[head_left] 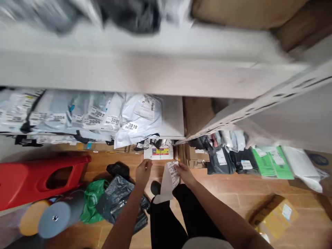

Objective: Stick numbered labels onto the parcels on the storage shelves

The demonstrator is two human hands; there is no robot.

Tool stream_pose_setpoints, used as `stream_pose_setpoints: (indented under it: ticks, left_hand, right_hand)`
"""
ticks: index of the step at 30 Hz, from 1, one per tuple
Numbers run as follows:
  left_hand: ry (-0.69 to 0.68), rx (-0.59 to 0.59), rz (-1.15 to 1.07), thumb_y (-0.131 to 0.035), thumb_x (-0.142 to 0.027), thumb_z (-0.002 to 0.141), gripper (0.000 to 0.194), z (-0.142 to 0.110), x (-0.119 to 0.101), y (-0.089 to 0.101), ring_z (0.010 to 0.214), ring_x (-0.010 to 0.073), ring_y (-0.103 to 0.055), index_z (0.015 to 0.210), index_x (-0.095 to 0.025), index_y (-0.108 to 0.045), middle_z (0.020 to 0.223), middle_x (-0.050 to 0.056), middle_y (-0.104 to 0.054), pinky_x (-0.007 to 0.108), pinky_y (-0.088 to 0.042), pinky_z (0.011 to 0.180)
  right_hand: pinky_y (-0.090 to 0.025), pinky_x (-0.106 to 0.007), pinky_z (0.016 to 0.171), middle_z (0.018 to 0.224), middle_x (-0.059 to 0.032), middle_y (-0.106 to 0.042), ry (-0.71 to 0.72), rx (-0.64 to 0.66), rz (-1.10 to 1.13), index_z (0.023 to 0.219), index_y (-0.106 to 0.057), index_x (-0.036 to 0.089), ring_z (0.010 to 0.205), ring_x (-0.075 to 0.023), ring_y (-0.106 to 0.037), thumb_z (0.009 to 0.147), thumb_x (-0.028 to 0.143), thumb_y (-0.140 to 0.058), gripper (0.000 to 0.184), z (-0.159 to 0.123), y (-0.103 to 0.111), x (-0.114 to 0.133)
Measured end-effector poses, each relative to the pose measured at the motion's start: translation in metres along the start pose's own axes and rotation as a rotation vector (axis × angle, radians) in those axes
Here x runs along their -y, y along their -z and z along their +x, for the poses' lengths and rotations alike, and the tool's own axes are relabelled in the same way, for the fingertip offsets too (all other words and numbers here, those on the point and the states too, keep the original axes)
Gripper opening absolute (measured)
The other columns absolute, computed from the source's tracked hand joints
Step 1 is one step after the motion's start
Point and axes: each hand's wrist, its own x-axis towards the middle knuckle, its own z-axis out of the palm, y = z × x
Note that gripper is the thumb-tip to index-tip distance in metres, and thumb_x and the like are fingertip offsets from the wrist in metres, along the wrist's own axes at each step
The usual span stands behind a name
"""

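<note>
My right hand (183, 172) grips a white mailer parcel (169, 182) by its top, where a numbered label shows. The parcel hangs in front of my legs. My left hand (143, 172) reaches forward beside it, fingers curled near the parcel's upper left corner; whether it touches the parcel is unclear. Both hands are just below a flat parcel with a colourful label (159, 152) on the lowest shelf level. Above it a row of grey-white mailers with numbers such as 3010 (137, 121) stands on a white shelf (171, 119).
A red plastic stool (38, 178) lies at left, with grey rolls (58, 216), a green bag (92, 200) and dark plastic bags (116, 199) on the wooden floor. More parcels, black, green and white (259, 159), stand at right. A yellow padded parcel (275, 216) lies at lower right.
</note>
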Motion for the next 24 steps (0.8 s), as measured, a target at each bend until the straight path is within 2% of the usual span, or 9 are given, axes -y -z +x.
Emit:
stream_pose_setpoints:
  ticks: [5,8,10,13,15,17,19,22,24]
  left_hand:
    - [-0.113,0.007,0.183,-0.051,-0.022,0.084,0.020,0.116,0.095,-0.058,0.094,0.0223,-0.062,0.098,-0.019,-0.066,0.100,0.010,-0.068,0.034,-0.047,0.086]
    - [-0.168,-0.070,0.284,-0.051,-0.018,0.083,0.026,0.167,0.127,-0.092,0.108,0.0269,-0.056,0.103,-0.020,-0.067,0.110,0.013,-0.064,0.039,-0.042,0.097]
    - [-0.178,-0.164,0.369,-0.052,-0.024,0.085,0.029,0.191,0.141,-0.114,0.110,0.0304,-0.053,0.109,-0.017,-0.065,0.112,0.015,-0.061,0.043,-0.040,0.099]
    - [-0.177,-0.239,0.473,-0.054,-0.037,0.087,0.035,0.210,0.162,-0.147,0.096,0.0293,-0.058,0.113,-0.016,-0.063,0.103,0.014,-0.064,0.040,-0.047,0.086]
    - [-0.249,-0.238,0.505,-0.050,-0.034,0.090,0.031,0.214,0.177,-0.169,0.093,0.0264,-0.059,0.112,-0.018,-0.064,0.100,0.011,-0.064,0.036,-0.048,0.081]
    - [-0.348,-0.264,0.515,-0.045,-0.028,0.092,0.027,0.214,0.193,-0.187,0.095,0.0248,-0.059,0.110,-0.021,-0.064,0.100,0.009,-0.064,0.034,-0.048,0.082]
    - [-0.397,-0.340,0.490,-0.044,-0.023,0.092,0.027,0.212,0.206,-0.197,0.095,0.0250,-0.058,0.111,-0.019,-0.062,0.100,0.009,-0.062,0.035,-0.048,0.084]
    - [-0.460,-0.501,0.491,-0.047,-0.016,0.089,0.030,0.212,0.217,-0.199,0.101,0.0283,-0.055,0.116,-0.017,-0.059,0.107,0.013,-0.058,0.041,-0.046,0.088]
    - [-0.621,-0.431,0.557,-0.047,-0.011,0.087,0.033,0.212,0.217,-0.196,0.106,0.0284,-0.053,0.115,-0.022,-0.059,0.112,0.011,-0.058,0.044,-0.042,0.091]
  right_hand:
    - [-0.046,-0.033,0.060,0.070,-0.0037,-0.069,0.006,-0.102,-0.012,0.077,-0.068,0.020,0.061,-0.0177,-0.060,0.062,0.051,-0.078,0.035,0.103,0.015,-0.100]
    - [-0.046,-0.034,0.060,0.069,-0.0044,-0.068,0.056,-0.145,-0.044,0.078,-0.068,0.018,0.060,-0.0184,-0.058,0.064,0.052,-0.076,0.037,0.169,0.019,-0.152]
    - [-0.046,-0.035,0.063,0.070,-0.0038,-0.066,0.121,-0.189,-0.068,0.078,-0.067,0.019,0.063,-0.0187,-0.057,0.067,0.053,-0.074,0.036,0.213,0.025,-0.177]
    - [-0.046,-0.038,0.078,0.082,-0.0048,-0.065,0.341,-0.377,-0.181,0.083,-0.064,0.021,0.080,-0.0216,-0.057,0.075,0.051,-0.067,0.031,0.271,0.039,-0.202]
    - [-0.042,-0.041,0.092,0.098,-0.0074,-0.064,0.558,-0.519,-0.305,0.090,-0.063,0.021,0.097,-0.0239,-0.056,0.080,0.046,-0.061,0.027,0.302,0.050,-0.216]
    - [-0.039,-0.042,0.098,0.110,-0.0093,-0.063,0.703,-0.563,-0.362,0.098,-0.063,0.020,0.106,-0.0243,-0.055,0.084,0.040,-0.055,0.026,0.326,0.059,-0.231]
    - [-0.041,-0.041,0.095,0.111,-0.0088,-0.064,0.710,-0.517,-0.310,0.104,-0.063,0.020,0.104,-0.0235,-0.056,0.085,0.037,-0.051,0.028,0.343,0.065,-0.244]
    - [-0.044,-0.037,0.084,0.099,-0.0065,-0.068,0.633,-0.463,-0.182,0.102,-0.065,0.021,0.093,-0.0227,-0.058,0.080,0.037,-0.054,0.030,0.354,0.070,-0.253]
    - [-0.044,-0.033,0.076,0.089,-0.0044,-0.068,0.567,-0.449,-0.084,0.097,-0.067,0.020,0.083,-0.0212,-0.057,0.076,0.037,-0.056,0.030,0.354,0.071,-0.251]
